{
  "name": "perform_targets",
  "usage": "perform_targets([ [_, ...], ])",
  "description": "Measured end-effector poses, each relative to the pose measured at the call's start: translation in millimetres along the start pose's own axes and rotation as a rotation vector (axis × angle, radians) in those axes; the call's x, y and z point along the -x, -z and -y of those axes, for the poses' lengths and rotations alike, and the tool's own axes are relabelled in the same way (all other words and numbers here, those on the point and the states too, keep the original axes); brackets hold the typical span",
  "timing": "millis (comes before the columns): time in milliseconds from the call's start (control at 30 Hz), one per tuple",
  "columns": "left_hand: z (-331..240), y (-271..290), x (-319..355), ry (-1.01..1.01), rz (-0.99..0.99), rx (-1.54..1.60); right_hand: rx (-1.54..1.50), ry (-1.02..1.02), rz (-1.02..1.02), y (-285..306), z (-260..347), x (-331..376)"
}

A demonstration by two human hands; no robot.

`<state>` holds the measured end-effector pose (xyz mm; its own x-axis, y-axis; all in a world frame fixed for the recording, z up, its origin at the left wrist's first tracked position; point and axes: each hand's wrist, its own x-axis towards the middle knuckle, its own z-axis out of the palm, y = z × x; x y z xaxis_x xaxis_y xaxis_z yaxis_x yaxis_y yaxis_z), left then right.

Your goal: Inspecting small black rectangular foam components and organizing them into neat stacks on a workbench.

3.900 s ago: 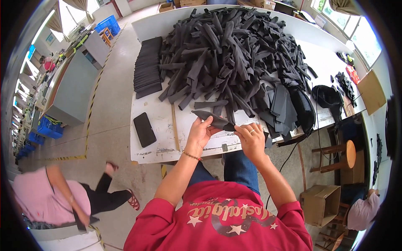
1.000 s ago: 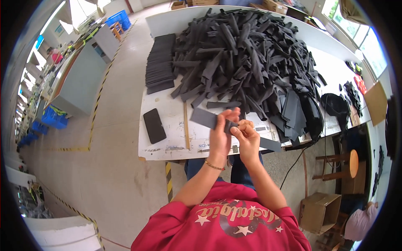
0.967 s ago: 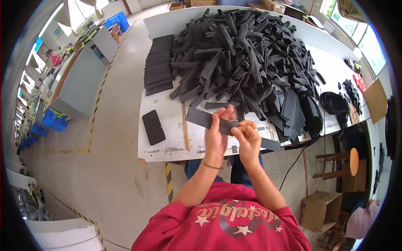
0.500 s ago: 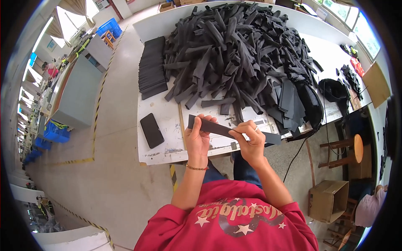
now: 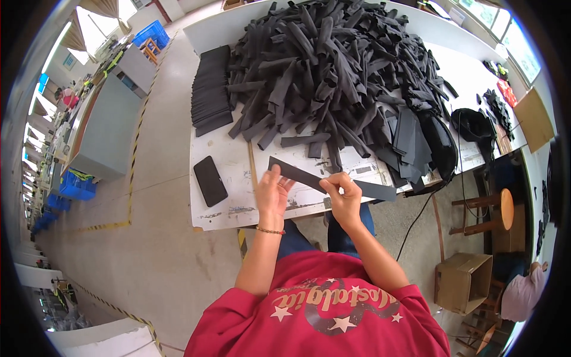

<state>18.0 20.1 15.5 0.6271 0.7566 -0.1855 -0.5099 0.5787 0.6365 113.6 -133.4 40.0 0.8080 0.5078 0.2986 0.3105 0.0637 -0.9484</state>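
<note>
A long, flat dark-grey fabric strip is stretched between my hands above the table's front edge, slanting down to the right. My left hand is loosely closed at the strip's left end, thumb over its face and fingers partly behind and below it. Near the strip's middle, my right hand pinches it between thumb and bent fingers. The right part of the strip sticks out free past that hand. Beyond my hands lies a large heap of similar dark strips, many curled.
A neat row of stacked strips lies left of the heap, with a black phone nearer me on the white table. Flat dark pieces and a black bag sit at right. A wooden stool and cardboard box stand on the floor.
Both hands have moved slightly left with the strip. My left fingers have dropped lower behind it and loosened, so more of its left end shows. The right hand still pinches it.
</note>
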Motion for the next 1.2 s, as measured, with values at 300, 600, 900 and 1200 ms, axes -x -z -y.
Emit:
perform_targets([
  [300, -15, -15, 12, -0.157, 0.107, -0.137, 0.1, 0.227, 0.187, 21, 39, -6],
  [600, -15, -39, 32, -0.101, 0.229, -0.498, 0.222, -0.018, 0.354, 5, 57, -38],
  [900, -12, -9, 26, 0.103, 0.365, -0.254, -0.006, -0.311, 0.547, 16, 57, -46],
  [1200, -16, -13, 31, -0.112, 0.275, -0.339, 0.237, -0.18, 0.444, 25, 70, -20],
])
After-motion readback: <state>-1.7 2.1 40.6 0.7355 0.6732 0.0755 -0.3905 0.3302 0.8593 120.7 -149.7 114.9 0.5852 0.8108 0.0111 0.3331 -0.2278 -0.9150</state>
